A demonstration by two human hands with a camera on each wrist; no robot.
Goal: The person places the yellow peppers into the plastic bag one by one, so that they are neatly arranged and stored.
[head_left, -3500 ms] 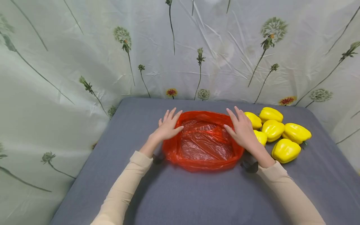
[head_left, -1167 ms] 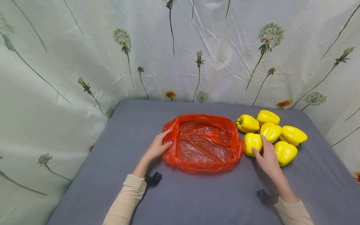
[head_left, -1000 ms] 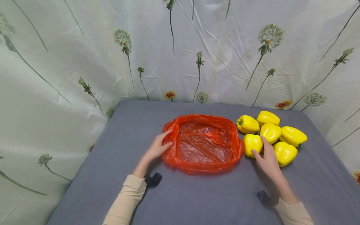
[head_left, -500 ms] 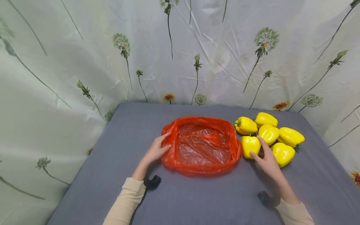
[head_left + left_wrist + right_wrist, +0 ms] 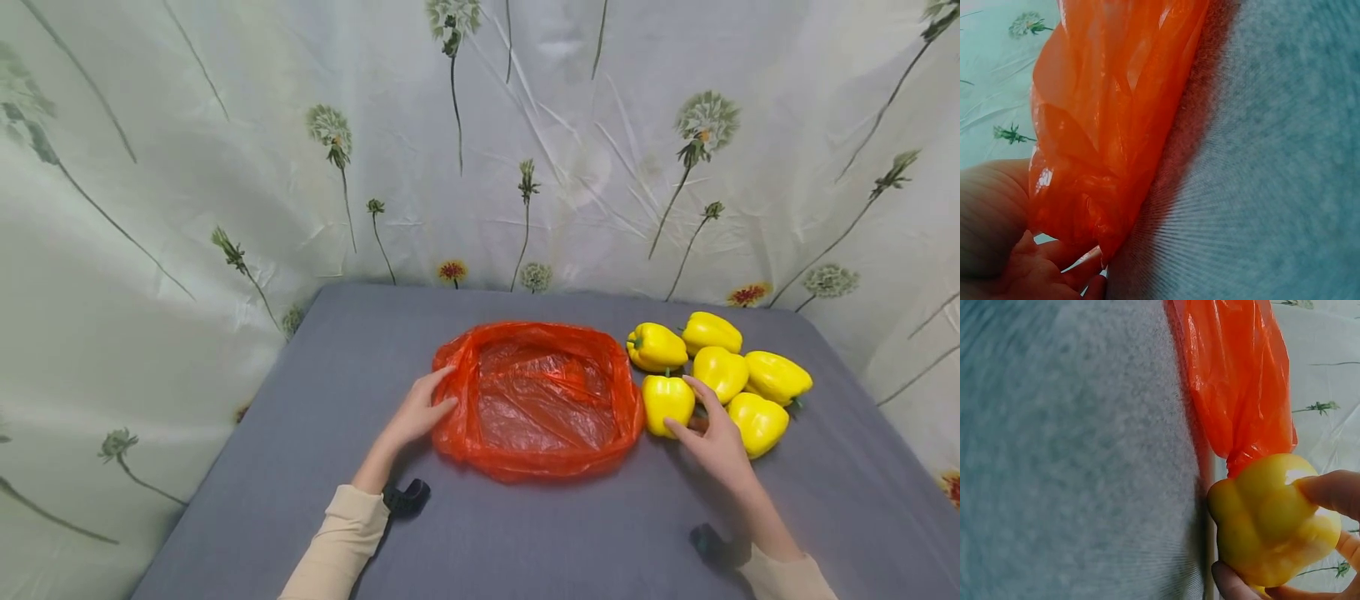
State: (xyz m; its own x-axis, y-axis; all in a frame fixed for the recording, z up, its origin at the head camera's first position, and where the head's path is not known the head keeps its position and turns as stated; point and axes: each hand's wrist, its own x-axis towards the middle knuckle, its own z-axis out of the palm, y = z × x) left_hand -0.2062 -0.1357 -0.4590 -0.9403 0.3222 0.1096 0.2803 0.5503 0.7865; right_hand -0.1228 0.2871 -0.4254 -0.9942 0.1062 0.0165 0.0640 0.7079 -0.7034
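Note:
A red plastic bag (image 5: 540,463) lies with its mouth spread wide on the grey surface. My left hand (image 5: 417,412) rests against its left side, fingers relaxed; the left wrist view shows the hand (image 5: 1004,231) beside the bag's folds (image 5: 1104,125). At the bag's right side, my right hand (image 5: 717,442) has thumb and fingers around a yellow bell pepper (image 5: 666,403) standing with its stem up. In the right wrist view, fingers and thumb of the hand (image 5: 1341,544) touch that pepper (image 5: 1272,519), which is next to the bag (image 5: 1241,375).
Several other yellow peppers (image 5: 777,377) lie close together behind and right of the right hand. A flower-printed curtain (image 5: 585,167) hangs behind and left of the grey-covered table (image 5: 525,550). Dark wrist-worn devices (image 5: 408,497) show below both hands.
From resting by the bag's two sides, my right hand has moved right to the nearest pepper, which has turned stem-up. The left hand has moved slightly lower on the bag's left side.

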